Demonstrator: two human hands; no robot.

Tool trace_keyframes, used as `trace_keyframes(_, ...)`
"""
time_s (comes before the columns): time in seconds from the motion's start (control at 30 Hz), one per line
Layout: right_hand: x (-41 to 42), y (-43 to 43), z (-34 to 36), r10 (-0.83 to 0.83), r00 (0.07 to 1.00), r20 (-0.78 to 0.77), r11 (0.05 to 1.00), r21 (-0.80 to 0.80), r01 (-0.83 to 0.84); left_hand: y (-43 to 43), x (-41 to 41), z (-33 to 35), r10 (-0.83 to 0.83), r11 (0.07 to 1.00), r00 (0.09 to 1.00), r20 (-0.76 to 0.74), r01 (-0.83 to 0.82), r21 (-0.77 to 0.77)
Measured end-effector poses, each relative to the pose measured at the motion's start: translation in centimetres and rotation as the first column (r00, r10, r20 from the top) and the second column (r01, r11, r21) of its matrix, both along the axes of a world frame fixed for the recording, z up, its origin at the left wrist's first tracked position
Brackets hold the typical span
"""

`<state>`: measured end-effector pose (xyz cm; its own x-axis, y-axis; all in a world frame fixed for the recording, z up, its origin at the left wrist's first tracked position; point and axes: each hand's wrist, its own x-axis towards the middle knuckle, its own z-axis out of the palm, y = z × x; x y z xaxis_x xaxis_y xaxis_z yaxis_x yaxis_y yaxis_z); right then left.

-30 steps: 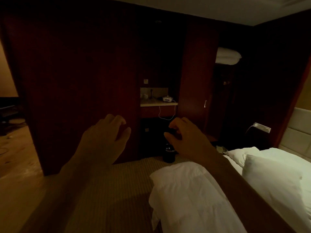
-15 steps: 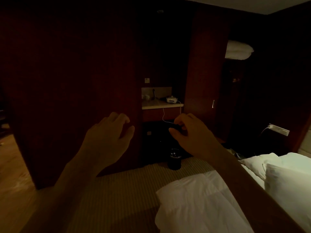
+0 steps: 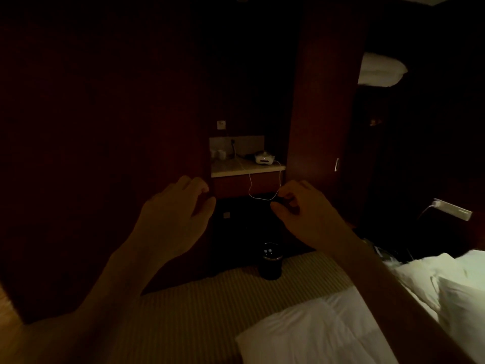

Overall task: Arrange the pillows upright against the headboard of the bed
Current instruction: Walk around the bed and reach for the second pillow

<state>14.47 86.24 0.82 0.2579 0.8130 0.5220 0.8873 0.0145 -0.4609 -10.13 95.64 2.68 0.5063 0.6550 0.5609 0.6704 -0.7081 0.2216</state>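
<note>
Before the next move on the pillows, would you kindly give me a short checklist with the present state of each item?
1. Left hand free: ok, held in the air, holding nothing.
2. Right hand free: ok, fingers curled, holding nothing.
3. White pillow at the right edge in view: ok, partly cut off.
4. Headboard in view: not ok, out of frame.
5. Pillows upright against it: cannot tell.
6. Striped carpet free of obstacles: not ok, a dark round bin stands there.

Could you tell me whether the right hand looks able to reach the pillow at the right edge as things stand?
Probably yes: the right hand is empty and raised in the air, the pillow lies beside that forearm, and nothing sits between them.
</note>
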Motion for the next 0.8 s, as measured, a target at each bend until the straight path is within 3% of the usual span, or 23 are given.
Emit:
trace_keyframes(0.47,7.5,11.8,-1.3,-0.210,0.978,0.005,0.977,-0.021,0.211,16.8,10.5,-1.9,-0.226,0.974,0.974,0.034,0.227,-0.018)
trace_keyframes(0.8,11.0,20.9,-1.3,-0.539,0.840,0.056,0.839,-0.048,0.541,32.0,19.6,-2.1,-0.564,0.826,0.825,0.042,0.564,0.019)
